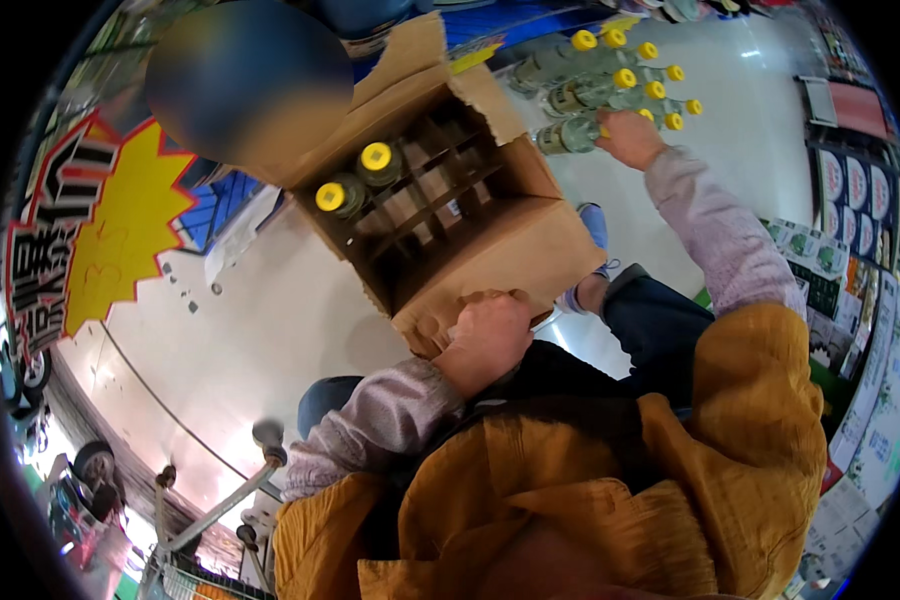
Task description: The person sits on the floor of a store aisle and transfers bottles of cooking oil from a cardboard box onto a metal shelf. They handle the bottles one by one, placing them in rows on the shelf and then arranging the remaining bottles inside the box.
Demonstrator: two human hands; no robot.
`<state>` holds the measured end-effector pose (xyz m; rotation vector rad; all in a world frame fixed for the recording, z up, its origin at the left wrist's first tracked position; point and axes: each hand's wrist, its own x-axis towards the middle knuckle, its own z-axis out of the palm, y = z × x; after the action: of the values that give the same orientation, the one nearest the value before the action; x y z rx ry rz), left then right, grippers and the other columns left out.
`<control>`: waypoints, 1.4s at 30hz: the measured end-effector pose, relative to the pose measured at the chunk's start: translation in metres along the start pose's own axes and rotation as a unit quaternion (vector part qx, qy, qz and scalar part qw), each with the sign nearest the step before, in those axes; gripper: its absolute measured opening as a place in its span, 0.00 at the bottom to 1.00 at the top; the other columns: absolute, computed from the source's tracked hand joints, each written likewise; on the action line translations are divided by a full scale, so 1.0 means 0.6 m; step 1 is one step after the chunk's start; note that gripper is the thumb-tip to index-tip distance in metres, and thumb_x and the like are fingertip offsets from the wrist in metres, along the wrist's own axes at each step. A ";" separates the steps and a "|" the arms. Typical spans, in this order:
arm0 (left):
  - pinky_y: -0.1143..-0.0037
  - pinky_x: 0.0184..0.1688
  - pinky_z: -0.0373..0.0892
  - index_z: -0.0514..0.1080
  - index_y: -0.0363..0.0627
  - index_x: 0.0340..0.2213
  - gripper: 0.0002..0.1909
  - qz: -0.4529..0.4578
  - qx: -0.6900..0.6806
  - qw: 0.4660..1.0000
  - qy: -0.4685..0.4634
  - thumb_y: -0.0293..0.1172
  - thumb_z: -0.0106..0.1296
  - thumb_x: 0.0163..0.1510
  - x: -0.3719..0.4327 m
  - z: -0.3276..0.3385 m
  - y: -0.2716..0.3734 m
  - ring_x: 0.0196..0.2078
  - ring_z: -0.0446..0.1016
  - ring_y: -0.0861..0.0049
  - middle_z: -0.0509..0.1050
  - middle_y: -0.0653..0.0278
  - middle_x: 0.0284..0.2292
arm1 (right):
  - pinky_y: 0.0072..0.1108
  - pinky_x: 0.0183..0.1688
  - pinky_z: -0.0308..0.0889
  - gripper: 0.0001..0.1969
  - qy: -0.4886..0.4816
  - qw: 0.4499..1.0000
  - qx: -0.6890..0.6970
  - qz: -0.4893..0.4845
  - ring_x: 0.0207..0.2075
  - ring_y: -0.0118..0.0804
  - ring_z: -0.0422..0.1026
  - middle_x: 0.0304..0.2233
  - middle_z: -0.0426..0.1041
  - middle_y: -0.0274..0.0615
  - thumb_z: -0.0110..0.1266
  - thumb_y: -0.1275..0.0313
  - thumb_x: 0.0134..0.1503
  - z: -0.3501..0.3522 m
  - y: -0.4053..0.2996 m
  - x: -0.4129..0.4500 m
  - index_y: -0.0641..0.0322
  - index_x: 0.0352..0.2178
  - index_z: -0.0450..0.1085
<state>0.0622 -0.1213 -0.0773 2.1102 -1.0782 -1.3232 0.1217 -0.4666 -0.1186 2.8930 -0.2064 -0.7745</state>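
Observation:
An opened cardboard box (495, 247) with dark dividers stands before me, tilted in the picture. Two clear bottles with yellow caps (376, 157) (330, 196) stand in its left compartments; other compartments look unfilled. My left hand (493, 330) grips the box's near flap, fingers curled over its torn edge. My right hand (631, 138) is at the yellow cap of a clear glass bottle (566, 137) on the floor, right of the box, its fingers closed around the cap. Several more such bottles (581, 94) stand in rows just beyond it.
A blurred round area hides what is at the upper left. A yellow and red price sign (127, 225) hangs at the left. Stacked packaged goods (851, 187) line the right side. A metal-framed cart (217, 517) is at the lower left. Small debris (193, 306) lies on the floor.

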 end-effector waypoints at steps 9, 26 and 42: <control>0.65 0.35 0.71 0.68 0.34 0.33 0.17 0.015 -0.012 1.000 0.003 0.38 0.52 0.48 -0.013 0.004 -0.016 0.34 0.74 0.56 0.73 0.50 0.28 | 0.22 0.36 0.63 0.15 0.105 0.979 0.175 -0.017 0.32 0.35 0.69 0.29 0.72 0.47 0.56 0.68 0.48 -0.285 -0.035 -0.175 0.67 0.36 0.69; 0.68 0.34 0.72 0.75 0.37 0.28 0.10 0.020 0.001 0.999 0.051 0.24 0.45 0.46 -0.014 0.005 -0.004 0.33 0.76 0.59 0.76 0.51 0.29 | 0.35 0.28 0.65 0.15 0.177 0.943 0.188 -0.210 0.25 0.54 0.70 0.22 0.71 0.52 0.56 0.64 0.47 -0.271 -0.244 -0.085 0.62 0.33 0.70; 0.69 0.32 0.72 0.75 0.39 0.26 0.08 0.003 0.036 0.995 0.093 0.26 0.46 0.46 -0.001 0.018 -0.001 0.32 0.76 0.61 0.76 0.53 0.28 | 0.36 0.37 0.67 0.13 0.222 0.936 0.086 -0.258 0.35 0.50 0.72 0.28 0.73 0.49 0.54 0.65 0.46 -0.283 -0.300 -0.026 0.64 0.29 0.70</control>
<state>0.0526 -0.1198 -0.0822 2.2299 -1.0657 -1.0762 0.2112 -0.2705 0.0039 3.2238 0.5811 -0.1303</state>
